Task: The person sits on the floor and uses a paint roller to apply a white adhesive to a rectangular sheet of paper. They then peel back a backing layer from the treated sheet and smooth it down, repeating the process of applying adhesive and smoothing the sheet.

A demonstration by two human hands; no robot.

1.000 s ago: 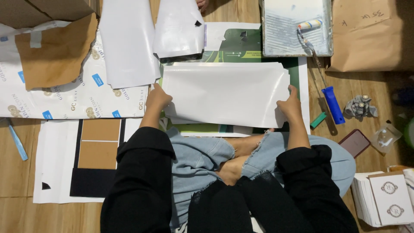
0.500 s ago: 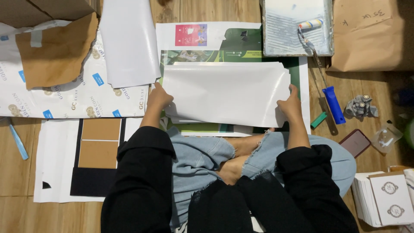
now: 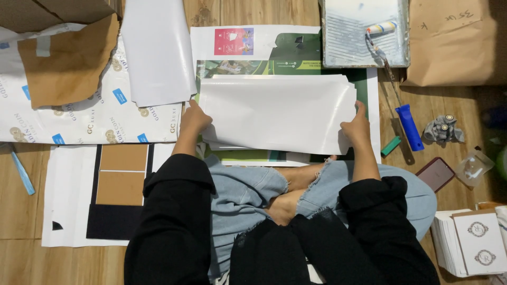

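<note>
A large glossy white sheet (image 3: 277,113) lies across a green printed poster (image 3: 285,60) on the wooden floor in front of my crossed legs. My left hand (image 3: 194,119) grips the sheet's left edge. My right hand (image 3: 355,125) pinches its right edge, thumb on top. The sheet is held flat and low over the poster. Smaller white sheets show under its lower edge.
A paint tray (image 3: 364,31) with a small roller (image 3: 396,79) sits at the top right. Brown paper (image 3: 454,42), a phone (image 3: 435,173), a stack of white cards (image 3: 472,243), another white sheet (image 3: 158,50), torn cardboard (image 3: 68,63) and a blue cutter (image 3: 22,174) surround me.
A white sheet that lay over the poster's top has been taken away, so the red picture on the poster now shows. My hands stay on the sheet's edges.
</note>
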